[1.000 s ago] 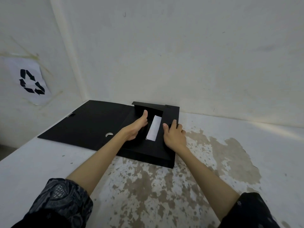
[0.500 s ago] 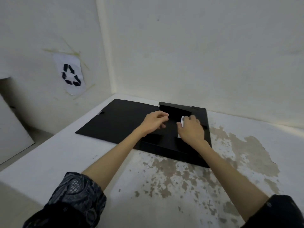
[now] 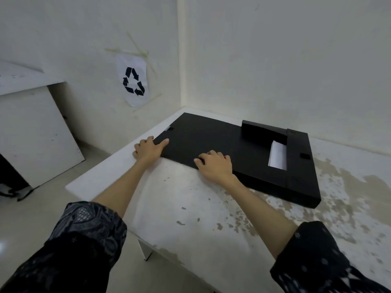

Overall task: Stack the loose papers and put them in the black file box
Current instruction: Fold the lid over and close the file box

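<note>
The black file box (image 3: 301, 170) lies open on the white table (image 3: 186, 210), near the wall corner. Its wide lid (image 3: 203, 136) is spread flat to the left. White papers (image 3: 276, 155) show inside the box through a narrow gap between black inner flaps; one flap (image 3: 260, 132) stands up at the back. My left hand (image 3: 148, 148) grips the lid's near-left corner, thumb on top and fingers at the edge. My right hand (image 3: 215, 166) holds the lid's near edge, fingers curled over the top, thumb hidden.
The table's left edge and near-left corner drop to the floor just beside my left hand. A white board (image 3: 36, 132) leans against the left wall under a shelf. A taped recycling sign (image 3: 133, 81) hangs on the wall. Worn brown patches mark the tabletop on the right.
Both hands have left the box's inner flaps and moved left onto the lid's near edge and corner. The view has swung left. The papers lie in the box, partly covered.
</note>
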